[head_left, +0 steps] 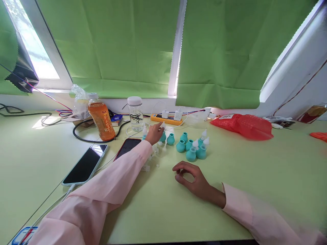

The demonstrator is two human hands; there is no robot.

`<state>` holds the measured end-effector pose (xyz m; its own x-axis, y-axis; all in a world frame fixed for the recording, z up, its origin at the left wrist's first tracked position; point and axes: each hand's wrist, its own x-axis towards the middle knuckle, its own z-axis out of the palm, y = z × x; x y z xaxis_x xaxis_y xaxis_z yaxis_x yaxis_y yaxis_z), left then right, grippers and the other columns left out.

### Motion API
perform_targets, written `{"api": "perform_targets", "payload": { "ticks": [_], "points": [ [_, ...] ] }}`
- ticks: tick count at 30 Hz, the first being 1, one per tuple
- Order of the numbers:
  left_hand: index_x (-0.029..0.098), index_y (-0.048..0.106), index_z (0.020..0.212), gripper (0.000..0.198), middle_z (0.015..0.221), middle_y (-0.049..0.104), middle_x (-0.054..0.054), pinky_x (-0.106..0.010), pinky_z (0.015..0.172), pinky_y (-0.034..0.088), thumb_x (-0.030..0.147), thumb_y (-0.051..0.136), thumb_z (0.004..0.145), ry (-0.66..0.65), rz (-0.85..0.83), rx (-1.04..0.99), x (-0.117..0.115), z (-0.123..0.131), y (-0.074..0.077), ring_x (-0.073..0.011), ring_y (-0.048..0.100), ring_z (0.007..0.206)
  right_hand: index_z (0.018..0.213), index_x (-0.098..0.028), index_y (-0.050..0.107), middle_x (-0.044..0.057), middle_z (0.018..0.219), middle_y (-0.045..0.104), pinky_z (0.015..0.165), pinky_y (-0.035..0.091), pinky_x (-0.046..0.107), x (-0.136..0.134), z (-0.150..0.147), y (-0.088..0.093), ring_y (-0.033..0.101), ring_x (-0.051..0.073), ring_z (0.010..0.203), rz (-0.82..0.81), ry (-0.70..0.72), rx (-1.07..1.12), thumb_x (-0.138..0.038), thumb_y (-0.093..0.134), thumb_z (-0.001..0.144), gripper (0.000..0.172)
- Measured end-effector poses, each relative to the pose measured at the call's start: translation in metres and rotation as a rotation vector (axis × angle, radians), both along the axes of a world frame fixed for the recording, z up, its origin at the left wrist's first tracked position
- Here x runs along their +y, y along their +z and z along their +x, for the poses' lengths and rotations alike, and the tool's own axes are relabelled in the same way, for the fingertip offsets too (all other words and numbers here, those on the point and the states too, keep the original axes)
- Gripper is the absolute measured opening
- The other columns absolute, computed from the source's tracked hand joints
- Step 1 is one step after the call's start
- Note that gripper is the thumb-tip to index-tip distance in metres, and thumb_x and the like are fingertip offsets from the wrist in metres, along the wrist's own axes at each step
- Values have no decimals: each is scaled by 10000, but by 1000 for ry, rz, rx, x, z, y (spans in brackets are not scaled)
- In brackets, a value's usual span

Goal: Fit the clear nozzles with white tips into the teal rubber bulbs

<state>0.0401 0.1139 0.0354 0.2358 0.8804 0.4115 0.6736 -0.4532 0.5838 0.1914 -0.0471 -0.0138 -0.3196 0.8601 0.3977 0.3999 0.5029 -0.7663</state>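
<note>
My left hand [154, 134] reaches out among the small parts, fingers closed at a white pointed nozzle tip [164, 125] above a teal rubber bulb [162, 137]. Its grip is partly hidden by the hand itself. Close by stands another teal bulb [170, 139] with a bare neck. My right hand [192, 178] rests on the table, fingers curved, a gap between thumb and forefinger and nothing in it. Beyond it is a group of teal bulbs [180, 146]; several carry white nozzles [205, 141]. Small clear plastic pieces [155, 149] lie under my left wrist.
An orange drink bottle [101, 117], a clear lidded bottle [136, 115] and an orange power strip [166, 119] with chargers stand at the back. Two phones, one pale-cased [85, 165] and one dark [127, 146], lie left. A red plastic bag [242, 126] lies right.
</note>
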Motion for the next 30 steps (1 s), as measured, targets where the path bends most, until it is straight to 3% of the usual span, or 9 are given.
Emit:
{"api": "perform_targets", "payload": {
  "ticks": [6, 8, 10, 12, 14, 19, 23, 30],
  "points": [
    [125, 397, 1206, 446, 1050, 571, -109, -281, 780, 418, 185, 441, 766, 10, 26, 39, -37, -13, 10, -164, 555, 880, 866, -193, 538, 25, 814, 552, 633, 457, 260, -1, 0, 0, 503, 113, 655, 41, -10, -70, -235, 524, 749, 124],
    [155, 424, 1181, 416, 1062, 554, -92, -279, 778, 421, 203, 443, 768, -103, 147, 191, -57, -24, 13, -167, 530, 903, 874, -199, 531, 23, 807, 556, 625, 458, 260, -1, -1, -1, 501, 113, 651, 77, -5, -120, -223, 517, 750, 128],
    [180, 514, 1087, 329, 907, 595, -70, -298, 737, 431, 214, 436, 769, -190, 182, 462, -78, -39, 14, -195, 516, 887, 899, -203, 525, 30, 834, 562, 627, 463, 261, 0, -1, -4, 513, 122, 683, 121, 17, -181, -205, 500, 754, 147],
    [174, 583, 965, 262, 796, 595, -77, -313, 648, 441, 265, 480, 742, -169, 151, 706, -94, -53, 12, -239, 508, 855, 968, -205, 515, 49, 918, 564, 698, 467, 287, 2, -3, -6, 527, 147, 798, 177, 47, -263, -202, 487, 758, 212],
    [161, 603, 902, 264, 779, 584, -91, -328, 621, 436, 328, 519, 715, -138, 152, 821, -104, -64, 7, -260, 502, 835, 1079, -206, 477, 73, 1059, 534, 821, 431, 350, 5, -7, -7, 487, 185, 969, 238, 73, -374, -227, 485, 763, 316],
    [155, 590, 911, 276, 773, 579, -98, -331, 634, 428, 355, 465, 767, -92, 200, 804, -110, -68, -12, -246, 511, 812, 1238, -205, 346, 84, 1314, 342, 927, 319, 457, 15, -23, -2, 321, 247, 1166, 290, 137, -619, -301, 452, 796, 464],
    [167, 581, 924, 228, 781, 584, -89, -314, 648, 425, 287, 425, 807, -149, 186, 733, -110, -61, -24, -219, 534, 788, 1165, -226, 440, 56, 1211, 473, 930, 300, 460, 22, -31, -3, 372, 226, 1127, 314, 166, -619, -254, 412, 829, 338],
    [186, 544, 1008, 238, 835, 602, -71, -346, 667, 421, 199, 431, 799, -174, 189, 624, -111, -56, -41, -219, 524, 822, 957, -198, 581, 39, 959, 629, 814, 392, 408, 26, -31, -14, 488, 204, 956, 436, 99, -447, -165, 425, 823, 207]
  ]
}}
